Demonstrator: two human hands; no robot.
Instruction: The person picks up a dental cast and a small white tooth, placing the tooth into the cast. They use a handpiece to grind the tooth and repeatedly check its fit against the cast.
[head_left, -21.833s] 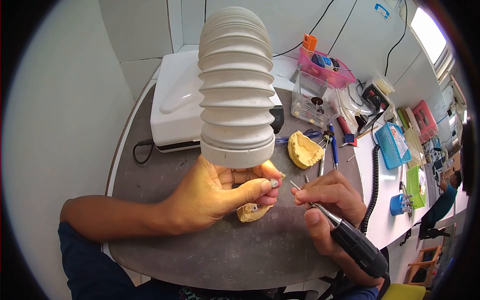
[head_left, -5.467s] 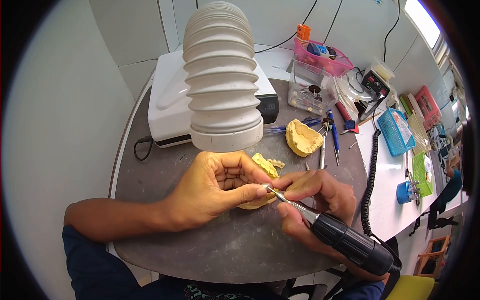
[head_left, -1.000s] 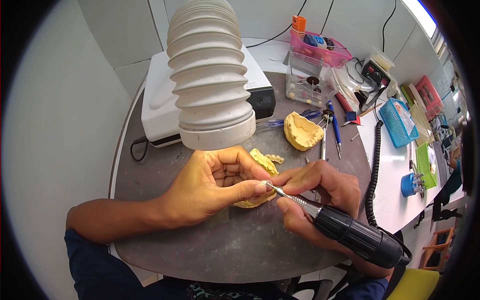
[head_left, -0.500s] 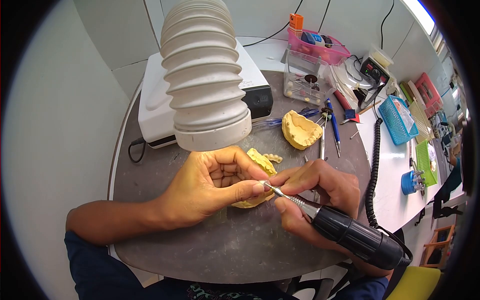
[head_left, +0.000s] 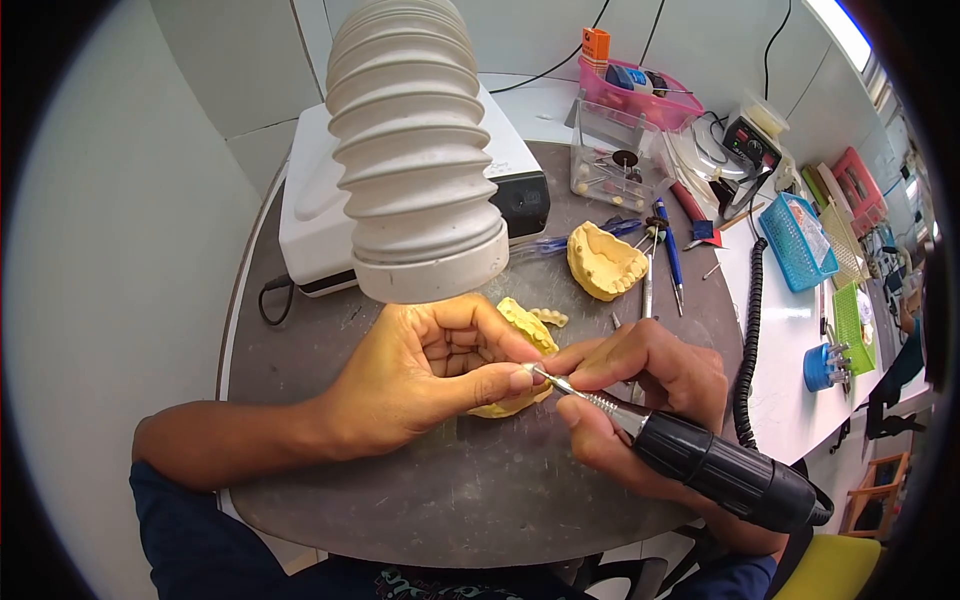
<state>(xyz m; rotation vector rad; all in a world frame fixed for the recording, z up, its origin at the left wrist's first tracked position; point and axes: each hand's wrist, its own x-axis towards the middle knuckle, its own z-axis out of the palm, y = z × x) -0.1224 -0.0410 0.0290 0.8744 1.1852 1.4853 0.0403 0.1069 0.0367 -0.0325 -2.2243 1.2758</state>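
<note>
My left hand pinches a small pale piece between thumb and index finger; the fingertips hide most of it, and it may be a dental crown. In my right hand is a black and silver rotary handpiece, gripped near its metal nose. Its thin tip meets the small piece at my left fingertips. Beneath both hands lies a yellow dental model, partly covered by them. A short row of cream teeth rests just behind it. Farther back sits another cream dental model.
A ribbed white suction hose hangs above my left hand, before a white machine. Pens and tools, including a blue pen, lie right of the far model. A clear box holds burs and discs. A coiled black cord runs down the right.
The view has shifted very slightly. Both hands keep nearly the same pose, with the handpiece tip still at the small piece.
</note>
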